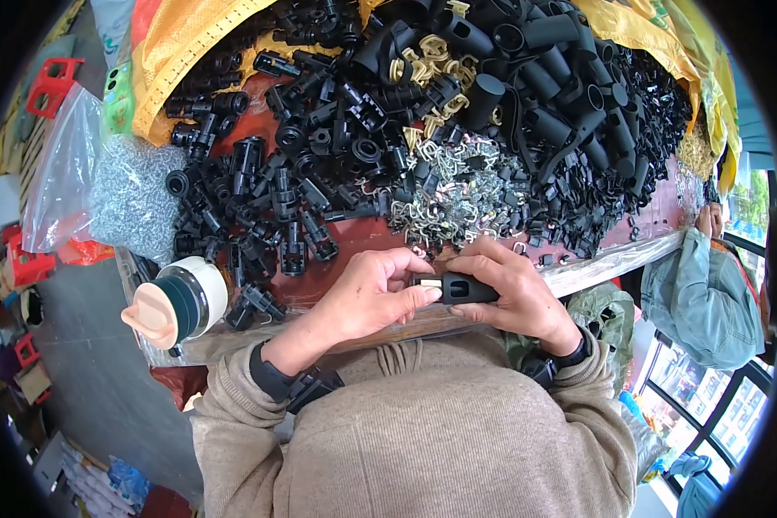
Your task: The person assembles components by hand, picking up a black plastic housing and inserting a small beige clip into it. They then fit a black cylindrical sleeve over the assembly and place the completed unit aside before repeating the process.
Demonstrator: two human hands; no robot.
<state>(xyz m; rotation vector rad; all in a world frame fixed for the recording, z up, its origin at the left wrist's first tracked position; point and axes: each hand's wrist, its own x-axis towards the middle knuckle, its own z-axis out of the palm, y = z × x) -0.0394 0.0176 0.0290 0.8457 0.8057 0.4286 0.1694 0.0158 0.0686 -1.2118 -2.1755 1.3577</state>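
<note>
Close to the table's near edge, both my hands hold a short black plastic tube [473, 291] with a rounded slot in its side. My right hand [516, 289] is wrapped round the tube's right part. At its left end, my left hand [367, 293] is closed in a pinch, the thumb against a small cream rectangular piece [430, 288]. Whether that piece is fixed to the tube I cannot tell. Just beyond my fingers lies a heap of small metal hooks and clips [457, 194]. Black tubes [548, 73] of a similar look are piled farther back.
Black plastic fittings [285, 194] cover the table's left side; small black clips [570, 207] spread right. Cream plastic parts [432, 65] lie at the back. A lidded bottle [181, 302] and a bag of small metal pieces [134, 194] flank the left edge. Another person [704, 293] works at right.
</note>
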